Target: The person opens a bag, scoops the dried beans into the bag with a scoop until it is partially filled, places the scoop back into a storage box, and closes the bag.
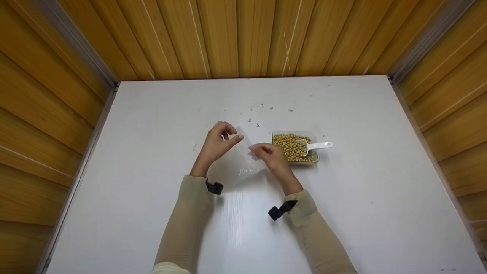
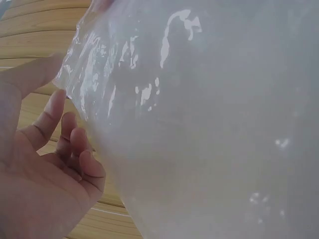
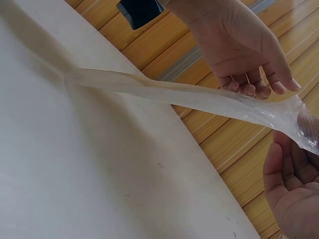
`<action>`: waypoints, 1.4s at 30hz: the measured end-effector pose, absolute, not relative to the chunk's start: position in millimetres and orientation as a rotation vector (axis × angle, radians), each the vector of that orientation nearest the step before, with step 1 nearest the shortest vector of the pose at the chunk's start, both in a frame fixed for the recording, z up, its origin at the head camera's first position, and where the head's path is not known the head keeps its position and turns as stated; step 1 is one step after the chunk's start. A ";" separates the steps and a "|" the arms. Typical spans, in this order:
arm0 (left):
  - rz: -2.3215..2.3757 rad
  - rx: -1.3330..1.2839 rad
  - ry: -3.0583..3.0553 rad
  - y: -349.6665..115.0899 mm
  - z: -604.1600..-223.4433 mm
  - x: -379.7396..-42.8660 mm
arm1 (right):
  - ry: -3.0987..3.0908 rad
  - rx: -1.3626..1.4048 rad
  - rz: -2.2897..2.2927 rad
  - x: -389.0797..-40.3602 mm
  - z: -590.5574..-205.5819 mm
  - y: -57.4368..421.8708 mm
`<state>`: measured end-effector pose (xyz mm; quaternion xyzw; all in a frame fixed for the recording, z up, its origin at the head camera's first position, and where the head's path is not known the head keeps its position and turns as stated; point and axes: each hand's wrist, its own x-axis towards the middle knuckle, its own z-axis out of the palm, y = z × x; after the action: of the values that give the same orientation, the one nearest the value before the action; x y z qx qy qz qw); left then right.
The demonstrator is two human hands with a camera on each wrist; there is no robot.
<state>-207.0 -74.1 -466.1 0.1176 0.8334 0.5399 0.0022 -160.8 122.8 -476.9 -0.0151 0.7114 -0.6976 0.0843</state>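
Observation:
A clear plastic bag (image 1: 247, 163) hangs between the two hands, its lower end reaching down to the table in the right wrist view. My right hand (image 1: 272, 156) pinches the bag's upper edge between thumb and fingertips. At the bag's other top corner is my left hand (image 1: 220, 140), thumb and forefinger parted, the other fingers loosely bent. In the left wrist view, the film of the bag (image 2: 199, 119) fills most of the picture, with the left hand (image 2: 50, 164) right at its edge. The right wrist view shows the bag (image 3: 199, 99) edge-on, thin and flat.
Beside the right hand stands a clear rectangular container (image 1: 315, 161) of yellowish beans (image 1: 287, 146). A white scoop (image 1: 319, 145) lies in the beans, its handle over the rim. Dark marks (image 1: 258, 125) spot the white table (image 1: 152, 125). Wood-patterned walls (image 1: 220, 38) enclose its back and sides.

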 end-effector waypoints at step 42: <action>1.625 0.382 2.274 -69.4 -474.5 -207.5 | 2.105 -0.044 -2.103 -158.1 -480.7 116.9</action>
<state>-207.5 -69.4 -474.5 0.1338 0.7958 0.5687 0.1594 -158.1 116.9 -480.7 -0.0148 0.7048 -0.7043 0.0829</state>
